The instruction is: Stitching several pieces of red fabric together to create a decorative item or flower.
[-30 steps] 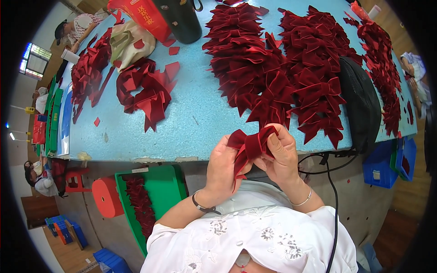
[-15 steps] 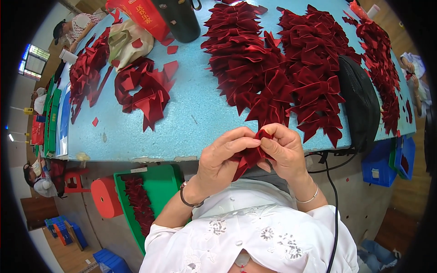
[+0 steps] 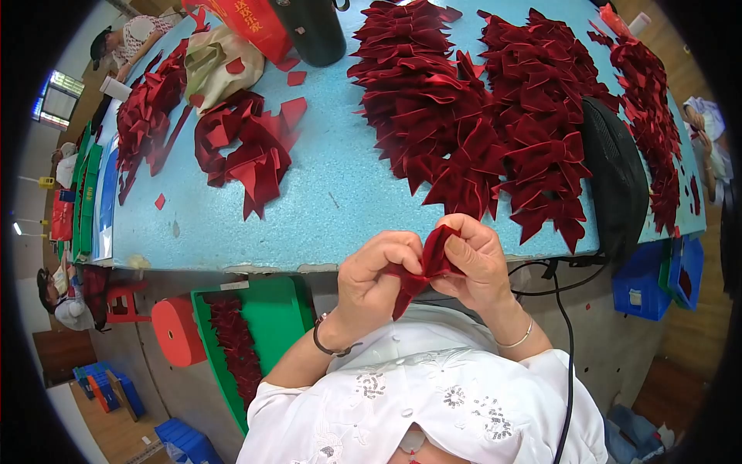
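Close to my body, just off the table's front edge, I hold a dark red velvet bow (image 3: 437,252) between both hands. My left hand (image 3: 376,277) is closed on its left part, with the fingers curled in. My right hand (image 3: 478,263) pinches the raised right side, thumb pressed on the fabric. The fingers hide the bow's middle. Just beyond my hands, overlapping rows of finished-looking red velvet bows (image 3: 421,93) lie on the blue table (image 3: 325,185), with a second group of bows (image 3: 537,116) to their right.
Loose red velvet pieces (image 3: 267,158) and a pale cloth bag (image 3: 224,66) lie left on the table. A dark bottle (image 3: 313,31) stands at the back. A black bag (image 3: 614,170) sits at the right. Below the edge is a green crate (image 3: 270,317) holding red bows.
The velvet has been spread and folded upward between my fingers, with more of its right side showing. My left fingers have curled in more tightly, and both hands stay near the same place.
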`<state>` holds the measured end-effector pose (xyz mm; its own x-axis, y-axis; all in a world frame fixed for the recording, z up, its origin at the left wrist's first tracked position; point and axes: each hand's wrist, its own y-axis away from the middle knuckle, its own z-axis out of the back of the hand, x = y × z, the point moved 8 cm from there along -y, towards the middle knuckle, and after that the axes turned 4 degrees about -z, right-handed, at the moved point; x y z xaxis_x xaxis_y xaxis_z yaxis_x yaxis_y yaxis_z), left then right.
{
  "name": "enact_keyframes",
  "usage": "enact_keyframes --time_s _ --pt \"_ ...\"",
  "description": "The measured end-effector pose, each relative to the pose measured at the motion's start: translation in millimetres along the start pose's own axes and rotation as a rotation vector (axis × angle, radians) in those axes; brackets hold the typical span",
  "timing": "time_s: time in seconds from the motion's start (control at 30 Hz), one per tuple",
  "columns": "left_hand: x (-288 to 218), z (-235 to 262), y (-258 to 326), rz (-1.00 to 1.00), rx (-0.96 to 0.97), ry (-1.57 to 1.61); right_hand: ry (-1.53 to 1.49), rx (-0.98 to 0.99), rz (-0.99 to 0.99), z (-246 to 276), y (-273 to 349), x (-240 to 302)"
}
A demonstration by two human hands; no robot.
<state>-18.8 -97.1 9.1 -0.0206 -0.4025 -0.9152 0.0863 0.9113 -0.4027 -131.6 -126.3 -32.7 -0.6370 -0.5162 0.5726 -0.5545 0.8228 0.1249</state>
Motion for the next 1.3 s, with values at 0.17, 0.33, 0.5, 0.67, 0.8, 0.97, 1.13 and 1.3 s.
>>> enact_keyframes --time_s 0.17,0.33,0.5,0.67,0.8,0.97,1.13,1.3 --pt "26 3 12 0.327 -0.155 0.526 0.214 0.084 -0.050 -11 1 4" --pt "31 -8 15 0.414 -0.086 0.995 0.277 0.176 0.013 -18 3 6" --pt "28 -6 12 0.360 -0.123 0.920 0.342 0.102 0.072 -17 3 9" --pt "28 4 8 0.213 -0.092 0.635 0.409 0.019 0.104 -11 3 12" --pt "23 8 6 0.141 -0.039 0.466 0.520 -0.028 0.125 -14 6 18" --pt "2 5 -6 0.092 0.006 0.187 0.595 -0.093 0.168 -14 10 24" --pt "-6 6 -8 0.048 0.029 0.031 0.810 -0.183 0.228 -14 13 27" --pt "-6 9 -9 0.045 0.010 -0.056 0.857 -0.153 0.226 -19 9 30"
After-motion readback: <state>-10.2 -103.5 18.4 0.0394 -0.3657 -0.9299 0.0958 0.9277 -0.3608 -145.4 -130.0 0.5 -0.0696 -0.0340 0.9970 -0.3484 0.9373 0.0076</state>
